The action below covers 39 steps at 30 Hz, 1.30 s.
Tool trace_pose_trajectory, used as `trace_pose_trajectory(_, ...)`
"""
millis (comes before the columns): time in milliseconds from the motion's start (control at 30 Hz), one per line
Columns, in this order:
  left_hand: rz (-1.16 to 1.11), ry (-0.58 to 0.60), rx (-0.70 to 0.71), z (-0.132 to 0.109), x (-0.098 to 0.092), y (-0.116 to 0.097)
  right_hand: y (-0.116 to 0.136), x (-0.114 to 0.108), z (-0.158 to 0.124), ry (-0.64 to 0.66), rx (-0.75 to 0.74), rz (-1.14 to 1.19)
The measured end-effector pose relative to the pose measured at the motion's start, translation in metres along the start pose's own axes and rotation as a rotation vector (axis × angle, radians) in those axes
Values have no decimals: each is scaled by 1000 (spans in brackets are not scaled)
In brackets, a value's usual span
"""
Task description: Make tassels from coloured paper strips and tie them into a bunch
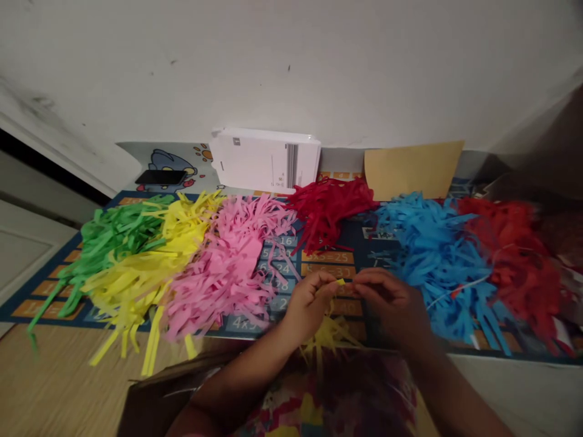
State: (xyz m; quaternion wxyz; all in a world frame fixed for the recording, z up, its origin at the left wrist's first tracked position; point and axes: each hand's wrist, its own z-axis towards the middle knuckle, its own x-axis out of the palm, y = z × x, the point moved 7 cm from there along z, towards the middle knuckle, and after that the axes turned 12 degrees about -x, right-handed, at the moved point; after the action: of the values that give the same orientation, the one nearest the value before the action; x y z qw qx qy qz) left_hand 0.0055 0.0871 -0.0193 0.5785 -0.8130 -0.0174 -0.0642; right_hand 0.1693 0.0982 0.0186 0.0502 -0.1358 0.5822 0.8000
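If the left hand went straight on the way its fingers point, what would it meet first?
The left hand would most likely meet the right hand, just beyond the small yellow paper strip at its fingertips; depth is hard to judge.

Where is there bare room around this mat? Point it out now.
The times-table mat shows bare between the pink paper strips and the blue paper strips, under the red paper strips. The wooden surface lies open below the green paper strips. Crowded: everything leftward from the pink, and rightward into the orange-red paper strips.
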Motion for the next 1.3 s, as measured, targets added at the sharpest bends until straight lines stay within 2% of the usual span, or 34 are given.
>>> trace_pose_trajectory(100, 207, -66, 186, -6, 2, -11, -31, 17, -22, -252, 218, 322)
trace_pose_trajectory(167, 314, -94, 271, -10, 5, -15, -45, 27, -29, -359, 312, 495)
trace_pose_trajectory(300, 446, -127, 367, -14, 9, -18, -51, 37, -33, -462, 405, 724)
trace_pose_trajectory(400, 529, -136, 480, -18, 14, -23, -51, 34, -35, -503, 385, 727)
trace_pose_trajectory(500, 617, -116, 590, -23, 20, -27, -51, 25, -37, -477, 292, 600)
trace_pose_trajectory(633, 680, -53, 591, -24, 25, -27, -52, 18, -39, -340, 216, 476)
trace_pose_trajectory(733, 634, 6, 557, -21, 26, -26, -55, 17, -40, -294, 245, 523)
trace_pose_trajectory(833, 609, 117, 560, -18, 31, -27, -58, 25, -39, -209, 348, 681)
trace_pose_trajectory(900, 615, 158, 549, -15, 32, -28, -58, 28, -37, -193, 365, 755)
trace_pose_trajectory(1033, 594, 128, 557, -12, 28, -34, -51, 19, -31, -256, 196, 620)
trace_pose_trajectory(1200, 616, 88, 602, -14, 21, -40, -42, 12, -29, -238, 21, 441)
trace_pose_trajectory(1300, 563, 55, 658, -16, 16, -44, -39, 9, -30, -217, -21, 308)
